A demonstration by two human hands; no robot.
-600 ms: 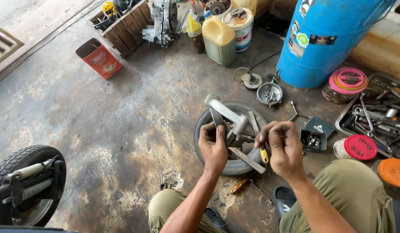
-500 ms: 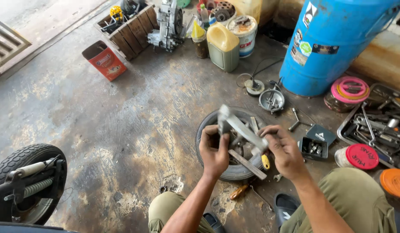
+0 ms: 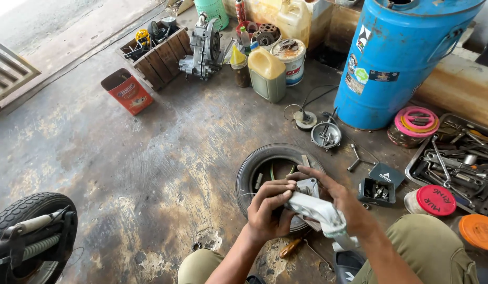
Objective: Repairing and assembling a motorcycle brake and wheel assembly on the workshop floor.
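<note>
Crouching on stained concrete floor (image 3: 149,173), both hands' grip closed around a grey metal part (image 3: 317,208) above a tyre (image 3: 252,168).

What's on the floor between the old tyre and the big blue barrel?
In the head view, a round metal part lies between the tyre and the blue barrel, with a black cable beside it.

Both forearms reach forward from the bent knees and meet low in the middle. The left hand (image 3: 269,210) curls its fingers inward in a closed grip. The right hand (image 3: 343,202) lies across from it, fingers stretched toward the left, palm down.
</note>
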